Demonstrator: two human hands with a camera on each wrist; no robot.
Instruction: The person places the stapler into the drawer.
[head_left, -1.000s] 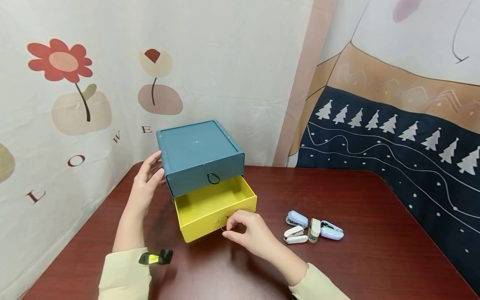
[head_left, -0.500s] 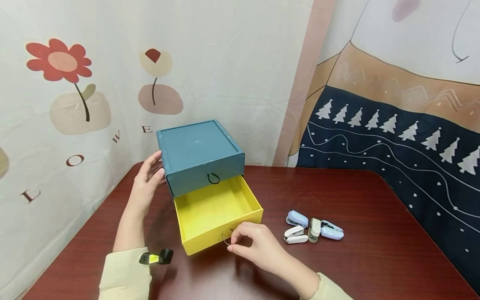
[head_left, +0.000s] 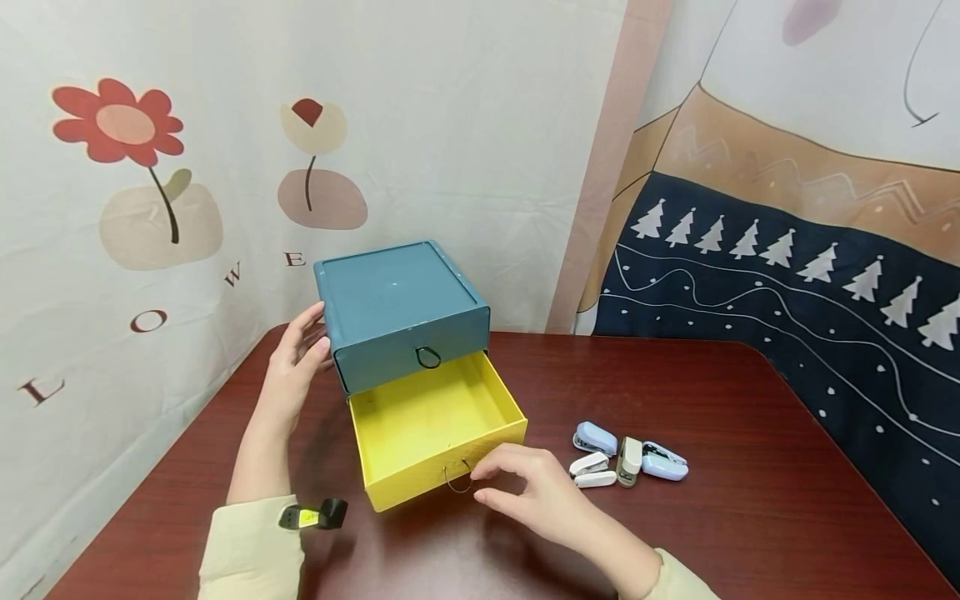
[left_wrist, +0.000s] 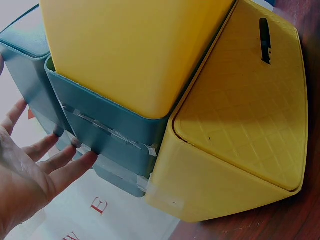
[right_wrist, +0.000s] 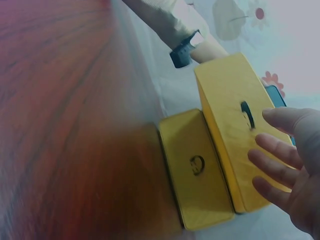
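Note:
A stacked drawer cabinet [head_left: 397, 292] with a blue top unit stands on the table, its middle yellow drawer [head_left: 405, 483] pulled well out. Nothing lies in the visible part of that drawer. My left hand [head_left: 292, 358] rests its spread fingertips against the cabinet's blue side, as the left wrist view also shows. Just right of the drawer's dark loop handle [right_wrist: 248, 115] is my right hand [head_left: 543, 492], its fingers apart and holding nothing. Beneath, a second yellow drawer [right_wrist: 180, 145] is closed. To the right lie two light blue staplers [head_left: 664, 461] and two whitish staplers [head_left: 628, 461].
The reddish-brown table [head_left: 712, 392] carries everything. A printed curtain [head_left: 465, 125] hangs right behind the cabinet, and a dark blue patterned cloth [head_left: 750, 292] closes off the right side. A black wrist strap [head_left: 315, 515] sits at the left sleeve.
My right hand drew the yellow drawer farther out toward me by its loop handle, then let go and shifted slightly right. My left hand stayed on the cabinet's side.

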